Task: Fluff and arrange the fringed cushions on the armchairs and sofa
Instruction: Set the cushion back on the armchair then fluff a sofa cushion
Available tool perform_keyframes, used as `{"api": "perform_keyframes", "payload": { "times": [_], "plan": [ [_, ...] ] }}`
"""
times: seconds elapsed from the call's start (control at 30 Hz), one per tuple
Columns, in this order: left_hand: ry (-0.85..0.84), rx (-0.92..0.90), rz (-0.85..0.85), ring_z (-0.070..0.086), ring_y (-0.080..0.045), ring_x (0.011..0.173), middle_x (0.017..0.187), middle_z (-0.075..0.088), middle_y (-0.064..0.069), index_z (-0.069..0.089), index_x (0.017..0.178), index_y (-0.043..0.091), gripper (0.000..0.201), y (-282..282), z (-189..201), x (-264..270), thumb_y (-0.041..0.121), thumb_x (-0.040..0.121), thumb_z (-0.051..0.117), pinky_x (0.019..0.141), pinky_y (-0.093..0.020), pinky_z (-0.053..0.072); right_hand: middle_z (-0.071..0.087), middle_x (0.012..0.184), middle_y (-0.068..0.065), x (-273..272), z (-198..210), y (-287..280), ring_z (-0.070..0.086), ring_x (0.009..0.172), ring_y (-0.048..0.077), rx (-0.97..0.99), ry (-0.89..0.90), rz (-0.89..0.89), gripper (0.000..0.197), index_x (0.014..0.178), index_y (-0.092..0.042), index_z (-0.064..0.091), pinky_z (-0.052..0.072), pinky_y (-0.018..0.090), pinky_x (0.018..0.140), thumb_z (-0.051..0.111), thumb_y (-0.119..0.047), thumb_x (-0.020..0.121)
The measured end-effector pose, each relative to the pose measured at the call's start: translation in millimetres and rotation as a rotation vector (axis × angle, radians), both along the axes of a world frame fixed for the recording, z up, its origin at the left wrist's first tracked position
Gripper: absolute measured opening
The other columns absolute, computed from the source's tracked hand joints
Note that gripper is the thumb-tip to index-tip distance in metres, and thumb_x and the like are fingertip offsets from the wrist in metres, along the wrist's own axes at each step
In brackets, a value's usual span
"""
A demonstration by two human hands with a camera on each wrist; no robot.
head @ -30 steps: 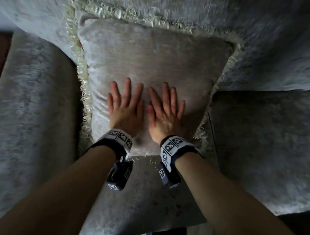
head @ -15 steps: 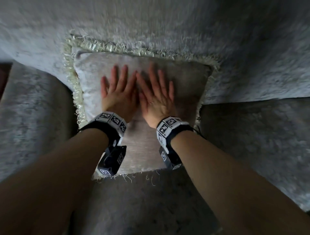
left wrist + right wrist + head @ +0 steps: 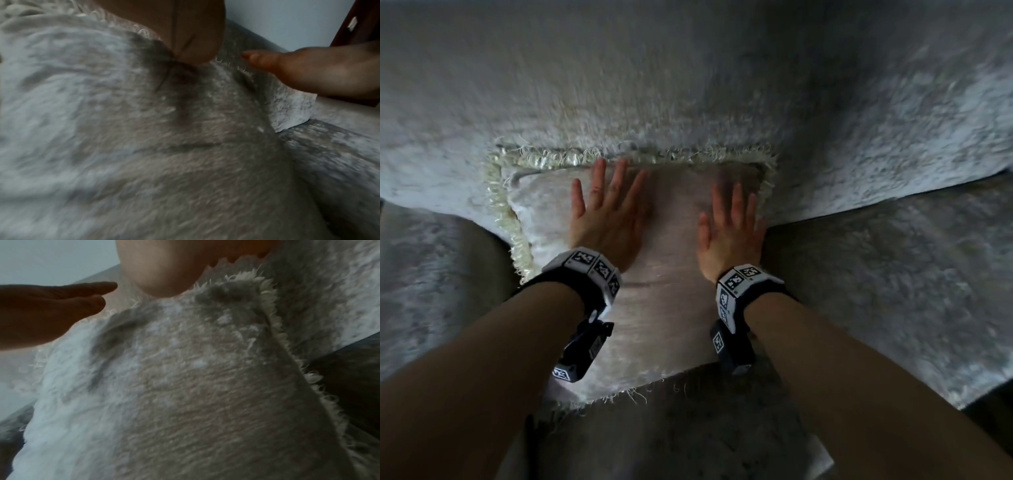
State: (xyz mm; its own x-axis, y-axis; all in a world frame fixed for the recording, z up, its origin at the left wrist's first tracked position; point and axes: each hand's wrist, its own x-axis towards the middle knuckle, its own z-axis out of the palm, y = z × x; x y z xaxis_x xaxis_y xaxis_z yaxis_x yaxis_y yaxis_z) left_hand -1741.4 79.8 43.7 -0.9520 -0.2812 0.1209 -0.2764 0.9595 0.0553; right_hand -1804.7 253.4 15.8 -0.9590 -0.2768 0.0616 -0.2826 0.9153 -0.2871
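A pale beige fringed cushion (image 3: pixel 671 274) leans against the grey velvet backrest (image 3: pixel 688 85) in the seat corner. My left hand (image 3: pixel 606 212) lies flat on its upper left part, fingers straight and spread, tips near the top fringe (image 3: pixel 558 159). My right hand (image 3: pixel 732 229) presses flat on the upper right part, close to the cushion's right edge. In the left wrist view the cushion (image 3: pixel 123 129) fills the frame, with my right hand (image 3: pixel 304 71) beyond it. The right wrist view shows the cushion (image 3: pixel 185 386), its right fringe (image 3: pixel 275 324) and my left hand (image 3: pixel 51 311).
The grey armrest (image 3: pixel 431 291) rises at the left. The seat cushion (image 3: pixel 893 291) spreads to the right and in front (image 3: pixel 671 445). A dark wooden piece (image 3: pixel 362 32) and a pale wall (image 3: pixel 287 21) show behind the sofa in the left wrist view.
The cushion has been pushed further back against the backrest. My hands, side by side before, have slid apart toward the cushion's upper left and upper right.
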Motion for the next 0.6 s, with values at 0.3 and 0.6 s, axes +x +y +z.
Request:
{"api": "perform_keyframes", "payload": {
  "times": [0.3, 0.6],
  "plan": [
    [-0.050, 0.008, -0.231, -0.003, -0.027, 0.150, 0.163, 0.002, -0.001, 0.012, 0.153, 0.027, 0.056, 97, 55, -53, 0.033, 0.100, 0.026, 0.118, -0.055, 0.005, 0.020, 0.159, 0.011, -16, 60, 135, 0.021, 0.144, 0.032, 0.014, -0.089, -0.213, 0.054, 0.151, -0.019, 0.027, 0.022, 0.047, 0.113, 0.030, -0.039, 0.100],
    [-0.066, 0.028, -0.440, -0.005, -0.023, 0.150, 0.163, 0.000, 0.002, 0.009, 0.153, 0.031, 0.054, 303, 122, -146, 0.040, 0.101, 0.020, 0.119, -0.052, 0.005, 0.056, 0.123, 0.014, -72, 135, 326, 0.049, 0.115, 0.034, 0.083, -0.023, -0.337, 0.033, 0.111, -0.006, 0.064, 0.039, 0.041, 0.093, 0.047, -0.025, 0.090]
  ]
}}
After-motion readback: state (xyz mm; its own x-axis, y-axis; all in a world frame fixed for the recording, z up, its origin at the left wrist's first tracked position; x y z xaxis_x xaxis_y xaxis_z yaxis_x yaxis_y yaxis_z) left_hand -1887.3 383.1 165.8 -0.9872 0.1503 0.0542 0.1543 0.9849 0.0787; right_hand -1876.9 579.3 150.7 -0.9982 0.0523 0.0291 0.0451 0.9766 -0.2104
